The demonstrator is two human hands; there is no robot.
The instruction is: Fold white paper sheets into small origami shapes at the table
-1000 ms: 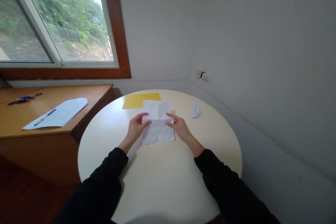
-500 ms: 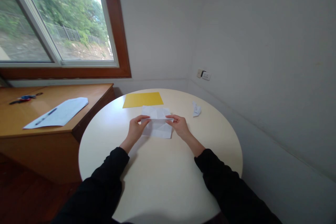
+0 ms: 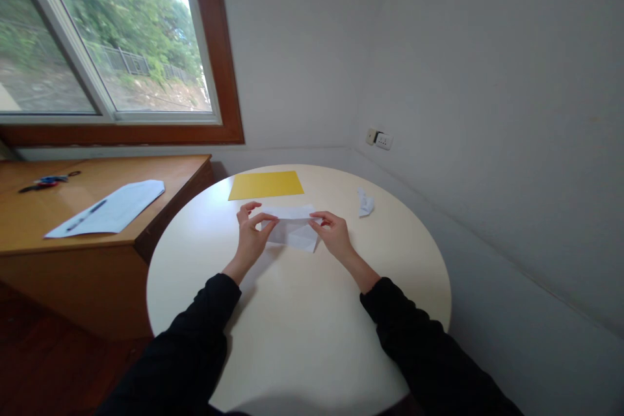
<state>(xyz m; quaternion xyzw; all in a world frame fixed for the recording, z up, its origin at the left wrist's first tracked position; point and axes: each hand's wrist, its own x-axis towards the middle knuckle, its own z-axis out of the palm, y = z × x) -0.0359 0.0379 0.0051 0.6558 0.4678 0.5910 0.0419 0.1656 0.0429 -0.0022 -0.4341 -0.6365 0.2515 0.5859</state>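
A creased sheet of white paper (image 3: pixel 294 234) is held between my two hands, over the far half of the round table (image 3: pixel 297 331). My left hand (image 3: pixel 252 232) pinches the left end of a raised fold with thumb and index finger; its other fingers are spread. At the right end, my right hand (image 3: pixel 334 233) pinches the same fold between thumb and fingers. The paper's near part hangs toward me below the fold, and a strip shows beyond it.
A yellow sheet (image 3: pixel 266 186) lies at the table's far edge. To the right rests a small folded white paper piece (image 3: pixel 365 203). On the wooden desk (image 3: pixel 185 185) at left are white papers (image 3: pixel 129 205), a pen (image 3: pixel 88 214) and scissors (image 3: pixel 49 182).
The paper's crease has been lifted slightly, and less of its far part shows. My left hand's outer fingers have spread upward while the pinch holds.
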